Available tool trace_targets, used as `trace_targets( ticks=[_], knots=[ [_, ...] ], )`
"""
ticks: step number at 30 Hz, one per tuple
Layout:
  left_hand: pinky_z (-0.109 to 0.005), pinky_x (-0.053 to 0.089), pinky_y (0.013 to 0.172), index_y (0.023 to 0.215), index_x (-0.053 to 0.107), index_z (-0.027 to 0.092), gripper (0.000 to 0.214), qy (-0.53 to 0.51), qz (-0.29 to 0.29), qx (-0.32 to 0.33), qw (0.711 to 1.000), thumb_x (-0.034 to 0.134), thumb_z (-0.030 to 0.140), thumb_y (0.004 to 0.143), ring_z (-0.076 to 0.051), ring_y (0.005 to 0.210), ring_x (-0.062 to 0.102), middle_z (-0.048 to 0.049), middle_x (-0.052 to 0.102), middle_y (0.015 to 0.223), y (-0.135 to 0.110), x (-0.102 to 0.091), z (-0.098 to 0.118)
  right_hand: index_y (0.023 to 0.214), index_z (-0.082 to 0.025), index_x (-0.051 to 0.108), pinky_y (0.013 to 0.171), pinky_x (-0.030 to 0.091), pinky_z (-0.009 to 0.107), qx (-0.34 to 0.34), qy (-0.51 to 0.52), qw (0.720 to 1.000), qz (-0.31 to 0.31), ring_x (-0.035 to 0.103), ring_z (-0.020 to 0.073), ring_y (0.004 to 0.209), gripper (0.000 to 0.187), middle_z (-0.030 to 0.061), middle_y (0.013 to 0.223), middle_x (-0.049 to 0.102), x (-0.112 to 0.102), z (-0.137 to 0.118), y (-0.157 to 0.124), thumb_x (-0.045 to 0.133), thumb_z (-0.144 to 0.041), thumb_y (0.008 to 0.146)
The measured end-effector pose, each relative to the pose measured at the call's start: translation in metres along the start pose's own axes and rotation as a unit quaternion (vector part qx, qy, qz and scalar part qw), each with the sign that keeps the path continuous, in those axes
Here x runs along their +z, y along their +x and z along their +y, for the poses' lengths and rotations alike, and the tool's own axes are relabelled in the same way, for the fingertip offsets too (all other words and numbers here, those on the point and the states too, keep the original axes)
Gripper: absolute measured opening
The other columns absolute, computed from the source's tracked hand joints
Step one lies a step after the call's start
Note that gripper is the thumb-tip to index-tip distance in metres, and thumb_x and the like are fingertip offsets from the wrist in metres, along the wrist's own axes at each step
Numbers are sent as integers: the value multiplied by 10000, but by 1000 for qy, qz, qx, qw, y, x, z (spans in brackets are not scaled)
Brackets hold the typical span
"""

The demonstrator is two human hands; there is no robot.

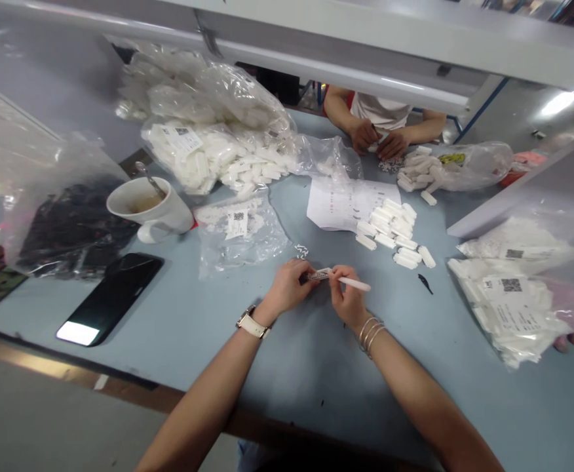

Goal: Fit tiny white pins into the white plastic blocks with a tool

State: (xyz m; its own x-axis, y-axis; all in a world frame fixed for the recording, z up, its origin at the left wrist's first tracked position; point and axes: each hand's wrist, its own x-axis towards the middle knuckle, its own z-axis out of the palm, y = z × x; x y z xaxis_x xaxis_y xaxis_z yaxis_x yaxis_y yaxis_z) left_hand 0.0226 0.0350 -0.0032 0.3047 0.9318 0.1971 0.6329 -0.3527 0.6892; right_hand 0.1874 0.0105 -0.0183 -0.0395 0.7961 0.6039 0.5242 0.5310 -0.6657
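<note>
My left hand [293,283], with a white-strapped watch at the wrist, pinches a small white plastic part [319,275] between thumb and fingers. A pale pink pen-like tool [354,284] is gripped in my right hand [346,298], its near end at the white part and its rounded end pointing right. The tool's exact kind does not show. Just beyond my left hand lie a few tiny white pieces [301,250]. A pile of white oblong plastic parts [390,223] lies past my right hand. Right of that hand is a small black piece [424,283].
On the left are a mug [162,219] with a spoon, a phone [110,298] and a bag of dark parts [71,223]. Bags of white parts [218,151] stand at the back; another bag [513,308] lies right. Printed paper [333,203] lies mid-table. A person's hands [380,141] work opposite.
</note>
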Motion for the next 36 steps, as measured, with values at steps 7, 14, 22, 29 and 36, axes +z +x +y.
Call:
trace_targets(
  ticks=[7,14,22,29,36],
  knots=[
    [-266,419,620,736,590,184,92,4,-5,0,1000,682,180,736,-154,699,543,-5,615,720,1,-1,1,832,-215,450,659,528,295,51,37,997,42,603,146,689,86,35,804,577,1,3,-3,475,-219,914],
    [-266,421,624,736,589,185,88,-1,-7,1,1000,674,163,735,-156,709,548,-9,618,727,0,0,0,826,-211,470,623,522,270,39,19,999,15,598,139,662,106,28,774,581,0,1,1,453,-245,925],
    [-256,412,618,734,590,183,89,1,-6,-4,1000,678,177,734,-152,704,543,-5,616,720,1,0,-1,827,-207,484,661,520,279,14,8,1000,22,609,150,709,101,33,780,594,0,-1,2,455,-232,921],
    [-265,414,619,727,587,183,97,-8,-3,1,1000,679,150,726,-160,710,546,-3,615,713,1,-2,1,833,-209,475,632,516,272,25,25,999,8,603,142,657,83,30,774,587,-1,0,3,462,-213,915],
    [-268,414,621,721,587,183,111,1,-2,3,1000,692,148,721,-157,703,545,-4,620,716,1,-1,0,829,-208,480,678,531,299,32,29,999,14,619,156,720,91,41,790,597,1,1,0,466,-228,917]
  ],
)
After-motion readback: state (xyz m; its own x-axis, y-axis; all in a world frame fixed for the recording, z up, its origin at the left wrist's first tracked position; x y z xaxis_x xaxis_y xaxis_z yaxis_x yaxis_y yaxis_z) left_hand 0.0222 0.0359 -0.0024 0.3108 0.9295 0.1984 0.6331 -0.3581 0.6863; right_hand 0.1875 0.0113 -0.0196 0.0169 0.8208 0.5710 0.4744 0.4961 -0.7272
